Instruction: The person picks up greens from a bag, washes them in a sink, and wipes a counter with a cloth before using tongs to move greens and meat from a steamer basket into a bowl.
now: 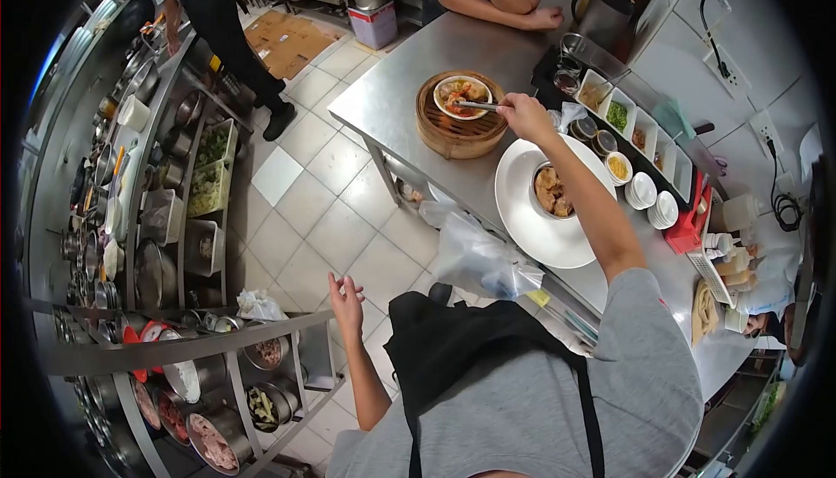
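My right hand [527, 118] grips metal tongs [480, 105], whose tips reach into a small white bowl [437, 105] of reddish, saucy food pieces. That bowl rests on the slatted top of a round bamboo steamer [459, 144] on the steel table. Below my right forearm lies a large white plate [521, 232]. On it stands a small bowl holding brown food pieces [551, 189], partly covered by the forearm. My left hand [346, 302] is raised over the floor on the left, fingers apart and holding nothing.
Along the wall side of the steel table [383, 86] stand a condiment tray [640, 134], small stacked cups [664, 208] and a dark pitcher [603, 12]. A person's folded arms [496, 8] rest at the far edge. Shelves with ingredient pans [218, 443] line the left. Another person [218, 25] stands there.
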A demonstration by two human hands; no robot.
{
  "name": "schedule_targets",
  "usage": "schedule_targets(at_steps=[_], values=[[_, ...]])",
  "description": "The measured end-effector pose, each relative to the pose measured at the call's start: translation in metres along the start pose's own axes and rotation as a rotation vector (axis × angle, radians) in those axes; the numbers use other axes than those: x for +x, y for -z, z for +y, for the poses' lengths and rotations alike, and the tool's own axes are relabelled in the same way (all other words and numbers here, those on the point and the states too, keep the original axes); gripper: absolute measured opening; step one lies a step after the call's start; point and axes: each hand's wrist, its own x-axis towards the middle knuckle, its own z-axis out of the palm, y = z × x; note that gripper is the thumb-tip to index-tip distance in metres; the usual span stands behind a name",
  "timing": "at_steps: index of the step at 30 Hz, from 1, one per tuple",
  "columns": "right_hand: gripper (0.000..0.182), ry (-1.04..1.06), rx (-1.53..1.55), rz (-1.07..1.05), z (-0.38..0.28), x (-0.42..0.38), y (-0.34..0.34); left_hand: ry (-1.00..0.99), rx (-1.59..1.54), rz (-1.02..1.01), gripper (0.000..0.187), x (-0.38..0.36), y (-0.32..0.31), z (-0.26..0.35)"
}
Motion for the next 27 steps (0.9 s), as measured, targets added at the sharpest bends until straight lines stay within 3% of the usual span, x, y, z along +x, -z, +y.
schedule_targets(at_steps=[3,13,16,19,27], values=[[0.019,0.045,0.008,0.072,0.009,0.001,-0.003,-0.011,-0.018,-0.015,0.063,0.003,-0.003,0.003],[0.019,-0.049,0.117,0.037,0.006,-0.007,0.003,-0.033,-0.034,-0.009,0.061,0.009,-0.008,0.005],[0.019,0.018,0.046,0.063,-0.003,-0.008,0.000,-0.028,-0.032,-0.009,0.061,0.009,-0.007,0.001],[0.020,0.271,-0.298,0.240,-0.018,-0.013,-0.006,-0.027,-0.025,-0.010,0.061,0.008,-0.006,-0.003],[0.019,0.228,-0.432,0.190,-0.041,-0.007,-0.001,-0.010,-0.018,-0.025,0.060,0.012,-0.013,0.007]])
